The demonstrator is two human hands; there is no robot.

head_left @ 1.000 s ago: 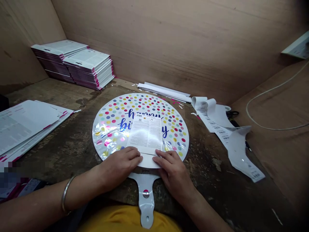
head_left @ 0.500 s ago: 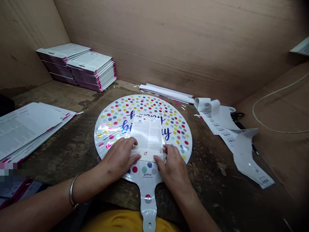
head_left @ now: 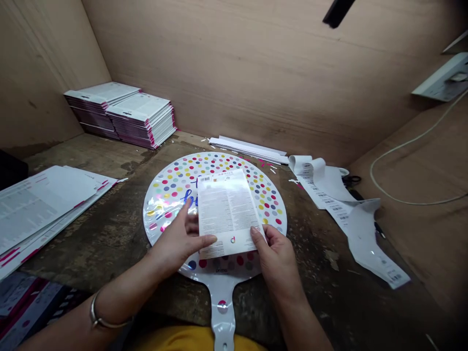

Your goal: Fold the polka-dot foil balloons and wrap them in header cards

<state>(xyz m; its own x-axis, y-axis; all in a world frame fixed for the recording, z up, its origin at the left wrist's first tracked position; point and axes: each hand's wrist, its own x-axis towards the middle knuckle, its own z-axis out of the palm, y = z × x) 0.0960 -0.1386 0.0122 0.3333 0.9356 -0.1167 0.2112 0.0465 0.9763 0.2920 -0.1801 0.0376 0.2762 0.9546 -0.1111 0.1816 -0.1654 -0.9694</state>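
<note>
Lifting a printed instruction sheet (head_left: 226, 214) by its near end, a worker is holding it tilted over a round polka-dot foil balloon (head_left: 272, 207), and it is covering much of the blue greeting. The sheet's far edge appears to be staying on the foil, which is serving as a bed while only the near end is rising. The right hand (head_left: 276, 253) is pinching the lower right corner, with the thumb on top and the fingers curling beneath. The left hand (head_left: 179, 241) is steadying the opposite edge with its fingers spread, one reaching along the lower left corner; how many are sliding underneath cannot be told. Half a second earlier, both hands were pressing the sheet flat; now it is raised and sitting askew.

The balloon's white tab (head_left: 222, 312) is pointing toward the worker across a scarred wooden bench (head_left: 310, 253). A metal bangle (head_left: 97, 317) is circling the left wrist. Stacked printed cards (head_left: 141, 117) are standing against the back corner, loose sheets (head_left: 44, 204) are lying to the left, and a barcode label strip (head_left: 325, 190) is curling to the right beside black-handled scissors (head_left: 351, 181).
</note>
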